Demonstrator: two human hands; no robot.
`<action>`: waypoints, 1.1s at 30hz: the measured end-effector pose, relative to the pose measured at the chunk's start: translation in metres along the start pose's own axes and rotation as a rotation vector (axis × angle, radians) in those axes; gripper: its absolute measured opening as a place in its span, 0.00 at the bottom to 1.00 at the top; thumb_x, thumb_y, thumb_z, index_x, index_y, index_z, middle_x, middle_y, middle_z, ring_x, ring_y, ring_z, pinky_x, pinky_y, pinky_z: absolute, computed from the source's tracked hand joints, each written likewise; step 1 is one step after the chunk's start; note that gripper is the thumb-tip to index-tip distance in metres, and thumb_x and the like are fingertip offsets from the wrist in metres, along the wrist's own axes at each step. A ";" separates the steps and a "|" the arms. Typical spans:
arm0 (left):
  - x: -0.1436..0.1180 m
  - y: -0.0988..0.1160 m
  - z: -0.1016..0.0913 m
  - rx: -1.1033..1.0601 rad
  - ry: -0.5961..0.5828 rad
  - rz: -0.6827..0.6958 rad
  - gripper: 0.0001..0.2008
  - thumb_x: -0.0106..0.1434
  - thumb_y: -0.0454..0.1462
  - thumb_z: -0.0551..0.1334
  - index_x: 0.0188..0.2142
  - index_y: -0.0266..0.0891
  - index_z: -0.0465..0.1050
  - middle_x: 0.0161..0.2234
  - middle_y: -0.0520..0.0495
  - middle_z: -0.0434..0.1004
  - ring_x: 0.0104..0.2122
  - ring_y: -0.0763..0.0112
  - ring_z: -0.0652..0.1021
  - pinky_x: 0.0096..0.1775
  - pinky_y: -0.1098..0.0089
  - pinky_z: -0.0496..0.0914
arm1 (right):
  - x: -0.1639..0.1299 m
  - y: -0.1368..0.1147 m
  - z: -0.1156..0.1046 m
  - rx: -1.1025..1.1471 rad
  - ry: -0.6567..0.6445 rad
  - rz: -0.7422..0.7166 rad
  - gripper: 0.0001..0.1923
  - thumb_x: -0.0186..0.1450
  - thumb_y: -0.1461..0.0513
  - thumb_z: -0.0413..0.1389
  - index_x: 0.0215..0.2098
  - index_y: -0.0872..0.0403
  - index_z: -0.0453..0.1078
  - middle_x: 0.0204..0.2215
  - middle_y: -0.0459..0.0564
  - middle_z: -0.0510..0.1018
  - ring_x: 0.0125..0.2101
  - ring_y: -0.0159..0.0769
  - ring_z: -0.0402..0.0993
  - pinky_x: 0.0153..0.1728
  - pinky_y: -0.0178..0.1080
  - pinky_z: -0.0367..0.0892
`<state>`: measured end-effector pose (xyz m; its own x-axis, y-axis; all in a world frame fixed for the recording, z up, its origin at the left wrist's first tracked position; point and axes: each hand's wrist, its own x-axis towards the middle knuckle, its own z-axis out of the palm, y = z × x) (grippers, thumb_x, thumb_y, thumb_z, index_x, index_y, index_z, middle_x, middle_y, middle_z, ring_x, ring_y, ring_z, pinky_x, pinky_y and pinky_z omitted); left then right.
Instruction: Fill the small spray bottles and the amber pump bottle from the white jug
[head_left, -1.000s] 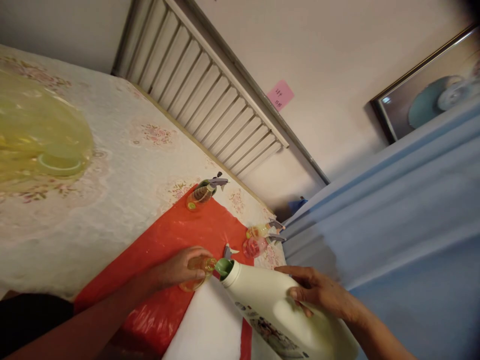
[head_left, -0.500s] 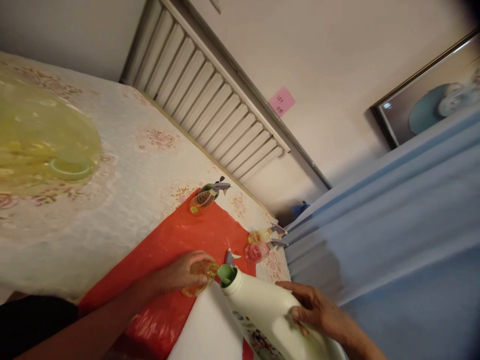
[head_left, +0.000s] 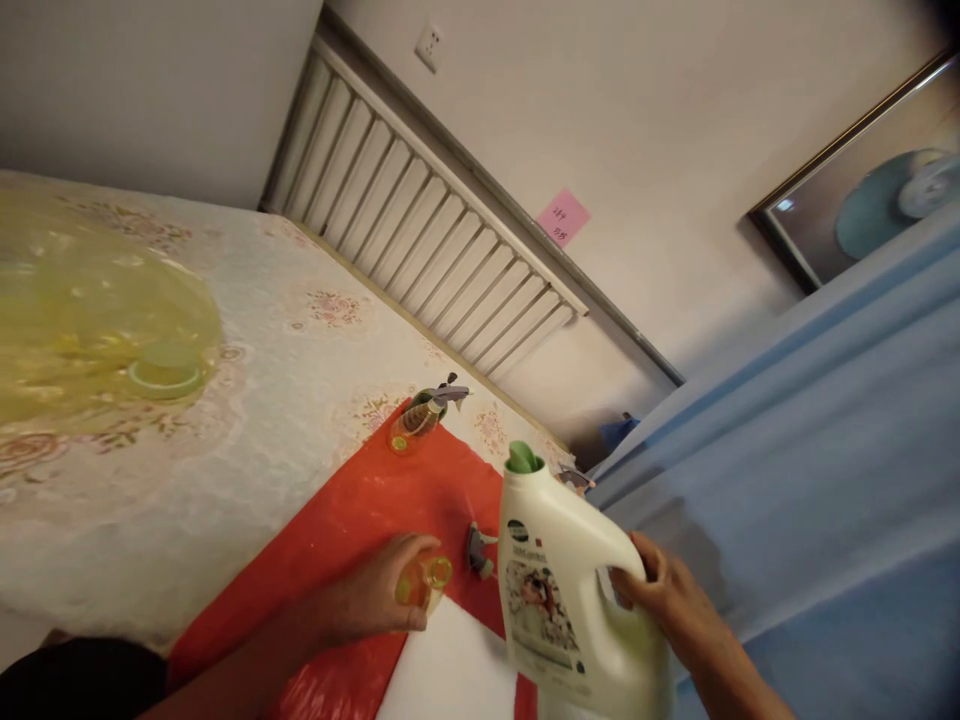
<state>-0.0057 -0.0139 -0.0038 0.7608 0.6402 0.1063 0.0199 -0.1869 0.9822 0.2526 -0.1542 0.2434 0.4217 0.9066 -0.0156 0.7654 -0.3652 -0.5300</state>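
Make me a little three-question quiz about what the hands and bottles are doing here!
1. True or false: the big white jug is tipped over the small bottle.
2. Which hand grips the jug's handle: A) left hand B) right hand?
3. Fill in: the small bottle sits over a ____ plastic sheet.

Key
1. False: it stands upright, green spout up.
2. B.
3. Red.
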 end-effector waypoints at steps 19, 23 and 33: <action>-0.005 -0.012 -0.001 0.041 -0.026 0.030 0.44 0.43 0.37 0.72 0.60 0.58 0.60 0.60 0.51 0.67 0.59 0.48 0.68 0.61 0.54 0.63 | 0.107 -0.031 0.182 1.084 -0.012 -0.077 0.24 0.42 0.68 0.63 0.39 0.54 0.77 0.29 0.46 0.84 0.27 0.38 0.76 0.32 0.37 0.70; -0.005 -0.004 -0.002 0.040 -0.036 0.023 0.43 0.44 0.37 0.71 0.59 0.57 0.60 0.59 0.51 0.67 0.59 0.48 0.67 0.61 0.54 0.63 | 0.106 -0.027 0.207 1.186 -0.051 -0.100 0.26 0.43 0.69 0.62 0.43 0.54 0.77 0.30 0.46 0.84 0.29 0.40 0.77 0.35 0.38 0.72; -0.004 -0.005 0.000 0.025 -0.029 0.014 0.43 0.44 0.33 0.71 0.60 0.50 0.60 0.60 0.46 0.66 0.60 0.49 0.67 0.61 0.54 0.62 | 0.101 0.004 0.196 0.892 -0.125 -0.231 0.28 0.51 0.61 0.65 0.51 0.52 0.73 0.42 0.51 0.82 0.39 0.43 0.78 0.40 0.42 0.72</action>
<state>-0.0088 -0.0150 -0.0095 0.7798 0.6154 0.1148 0.0251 -0.2139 0.9765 0.2028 -0.0229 0.0738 0.2107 0.9716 0.1078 0.1451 0.0779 -0.9863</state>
